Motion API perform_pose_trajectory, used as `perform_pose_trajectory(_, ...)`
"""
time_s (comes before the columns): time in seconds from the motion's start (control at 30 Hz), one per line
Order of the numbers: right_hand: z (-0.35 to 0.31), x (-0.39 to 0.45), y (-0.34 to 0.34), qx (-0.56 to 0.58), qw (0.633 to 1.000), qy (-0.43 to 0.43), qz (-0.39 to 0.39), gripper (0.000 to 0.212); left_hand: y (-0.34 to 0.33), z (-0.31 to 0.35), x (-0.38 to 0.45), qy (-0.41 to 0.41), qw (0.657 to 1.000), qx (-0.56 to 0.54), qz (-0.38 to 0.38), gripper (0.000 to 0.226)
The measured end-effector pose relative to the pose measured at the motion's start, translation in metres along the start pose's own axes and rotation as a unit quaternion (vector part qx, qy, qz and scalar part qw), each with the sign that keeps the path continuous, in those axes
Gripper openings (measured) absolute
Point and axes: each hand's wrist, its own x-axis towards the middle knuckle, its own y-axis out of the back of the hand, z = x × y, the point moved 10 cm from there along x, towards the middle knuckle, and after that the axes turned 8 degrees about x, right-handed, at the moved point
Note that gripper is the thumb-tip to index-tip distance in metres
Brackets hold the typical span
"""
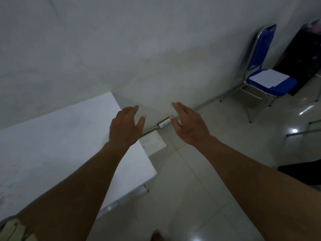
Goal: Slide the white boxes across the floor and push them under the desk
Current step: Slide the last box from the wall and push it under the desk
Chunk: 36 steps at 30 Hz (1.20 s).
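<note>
Beside the desk [52, 145], our left hand [125, 126] and right hand [189, 124] hover spread, holding nothing; we should stoop and press flat against the white box [152, 142] poking out underneath.

1. No text, label, brand, number or sign can be read anywhere in the head view.
2. The white sheets [268, 78] on the blue chair [265, 66] show no legible print.
3. The small white power strip [164, 123] at the foot of the wall carries marks too small and blurred to read.
4. The white table [52, 136] top and the white box [152, 142] beside it bear no readable lettering.
</note>
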Motion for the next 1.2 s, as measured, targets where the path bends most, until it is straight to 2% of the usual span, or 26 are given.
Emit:
perform_pose_trajectory(0.3, 0.071, 0.112, -0.023, 0.011, 0.999, 0.036, -0.02, 0.051, -0.055, 0.004, 0.098, 0.049, 0.999, 0.003, -0.006, 0.051)
perform_pose_trajectory(0.47, 0.118, 0.168, -0.054, 0.016, 0.995, 0.088, -0.037, 0.051, -0.108, -0.003, 0.135, 0.132, 0.991, 0.03, -0.005, 0.052)
perform_pose_trajectory(0.7, 0.193, 0.203, -0.119, 0.04, 0.986, 0.101, -0.125, 0.053, -0.2, -0.004, 0.15, 0.255, 0.967, 0.015, -0.018, 0.053)
perform_pose_trajectory(0.87, 0.241, 0.209, -0.187, 0.072, 0.986, 0.057, -0.136, 0.053, -0.275, -0.037, 0.143, 0.342, 0.939, 0.005, -0.035, 0.056)
perform_pose_trajectory(1.2, 0.352, 0.192, -0.403, 0.102, 0.98, 0.006, -0.173, 0.057, -0.473, -0.147, 0.1, 0.43, 0.902, -0.038, -0.006, 0.057)
